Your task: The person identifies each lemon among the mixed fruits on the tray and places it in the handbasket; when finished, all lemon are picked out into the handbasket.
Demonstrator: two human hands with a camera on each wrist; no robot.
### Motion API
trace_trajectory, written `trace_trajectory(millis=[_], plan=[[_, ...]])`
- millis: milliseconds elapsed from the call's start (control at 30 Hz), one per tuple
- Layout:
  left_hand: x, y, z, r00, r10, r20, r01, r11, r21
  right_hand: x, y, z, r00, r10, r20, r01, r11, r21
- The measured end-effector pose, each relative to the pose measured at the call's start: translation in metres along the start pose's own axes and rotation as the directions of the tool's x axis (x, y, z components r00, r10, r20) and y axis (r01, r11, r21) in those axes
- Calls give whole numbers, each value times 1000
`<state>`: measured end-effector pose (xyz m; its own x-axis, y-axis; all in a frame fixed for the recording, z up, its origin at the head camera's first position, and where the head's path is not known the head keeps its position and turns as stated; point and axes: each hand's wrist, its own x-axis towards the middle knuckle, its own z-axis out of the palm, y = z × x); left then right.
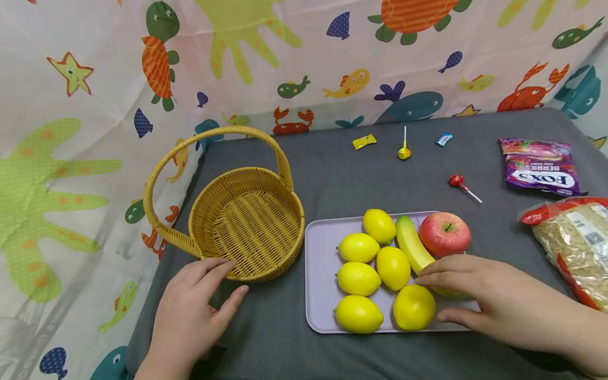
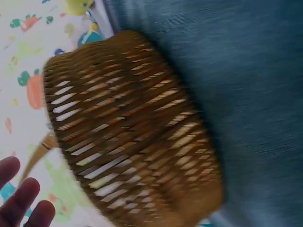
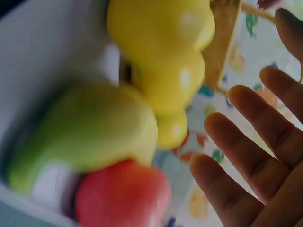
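Observation:
A round wicker basket (image 1: 247, 221) with a tall handle stands at the left of the table. My left hand (image 1: 197, 306) is at its near rim, fingers extended and thumb apart; whether it touches the rim I cannot tell. The left wrist view shows the woven side of the basket (image 2: 132, 132). Over the right part of a lilac tray (image 1: 323, 311) hovers my right hand (image 1: 489, 295), its fingers spread and holding nothing. Beneath and beside it lie a banana (image 1: 412, 244), partly hidden by the hand, a red apple (image 1: 445, 234) and several lemons (image 1: 358, 278).
Behind the tray lie a yellow lollipop (image 1: 404, 153), a red lollipop (image 1: 456, 181), a yellow wrapped candy (image 1: 364, 141) and a blue-white one (image 1: 444, 139). To the right are a purple candy bag (image 1: 539, 166) and a clear-and-red food package (image 1: 575, 243). A printed curtain (image 1: 266, 58) hangs behind.

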<state>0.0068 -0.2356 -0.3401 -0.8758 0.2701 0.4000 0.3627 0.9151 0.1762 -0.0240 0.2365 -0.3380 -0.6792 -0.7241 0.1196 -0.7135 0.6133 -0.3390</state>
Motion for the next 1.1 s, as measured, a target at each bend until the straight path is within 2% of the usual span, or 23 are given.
trace_trajectory(millis=[133,300,433,600,867,1000,1100], plan=[[-7,-6,10,995,-98,-19,97,995,-16,12,-4,11,994,-55,99,45,994,99],[-12,-13,21,987,-155,-30,154,988,-29,21,-4,22,983,-94,158,74,989,131],[-12,-16,25,987,-157,-34,157,987,-25,23,-3,28,983,-105,152,87,989,117],[-9,-17,26,988,-156,-18,156,988,-16,25,-2,34,983,-64,169,44,992,120],[-7,-17,24,988,-152,-24,152,988,-20,29,2,34,981,-28,193,-9,983,184],[-6,-15,24,990,-142,-26,141,990,-24,34,1,24,975,-5,222,-56,962,267],[-5,-15,25,989,-147,-18,146,989,-21,45,-2,10,975,-4,223,-78,932,355]])
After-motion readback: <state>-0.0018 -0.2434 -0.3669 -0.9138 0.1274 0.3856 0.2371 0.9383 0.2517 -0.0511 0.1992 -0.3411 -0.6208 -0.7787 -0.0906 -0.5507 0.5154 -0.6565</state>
